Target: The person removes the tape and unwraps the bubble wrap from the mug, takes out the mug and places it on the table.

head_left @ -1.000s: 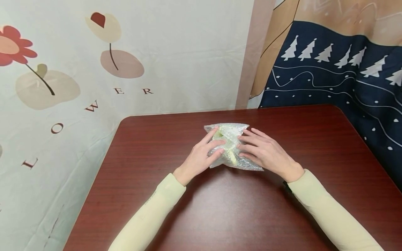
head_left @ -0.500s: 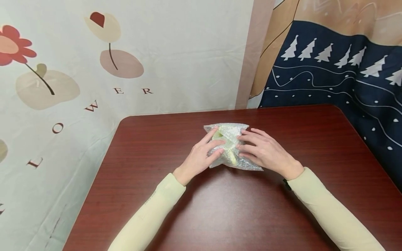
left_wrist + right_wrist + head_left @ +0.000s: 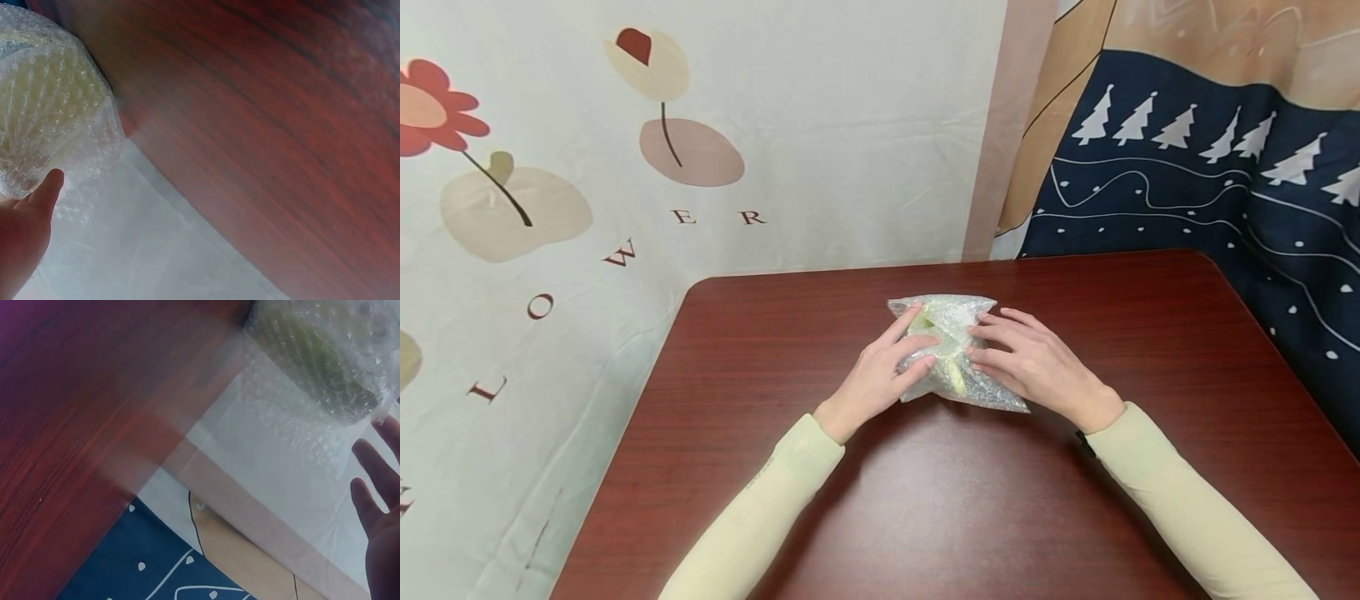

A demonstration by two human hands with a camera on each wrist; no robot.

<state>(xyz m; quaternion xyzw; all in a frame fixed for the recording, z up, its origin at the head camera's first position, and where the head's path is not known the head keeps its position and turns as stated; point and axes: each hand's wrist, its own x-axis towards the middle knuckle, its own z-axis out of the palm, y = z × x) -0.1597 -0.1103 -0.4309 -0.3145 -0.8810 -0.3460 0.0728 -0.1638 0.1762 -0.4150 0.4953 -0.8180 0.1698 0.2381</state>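
A bubble-wrap packet (image 3: 955, 321) lies toward the far side of the table, with something pale green and yellowish showing through the clear film. My left hand (image 3: 876, 371) rests on its left side, fingers spread and fairly straight. On the opposite side my right hand (image 3: 1041, 362) has its fingertips at the packet's right part, fingers apart and slightly bent. In the left wrist view the thumb (image 3: 47, 194) lies along the edge of the wrap (image 3: 56, 94). The right wrist view shows loose fingers (image 3: 375, 469) beside the bulging, greenish bundle (image 3: 319, 362).
The dark red wooden table (image 3: 925, 500) has rounded far corners. A pale cloth printed with flowers (image 3: 850, 150) hangs behind and to the left; a navy cloth with white trees (image 3: 1157, 183) hangs at the right. Light green sleeves (image 3: 760, 508) cover both forearms.
The packet's near right corner has dropped slightly toward me. Both hands stay almost where they were, their fingers on the packet throughout.
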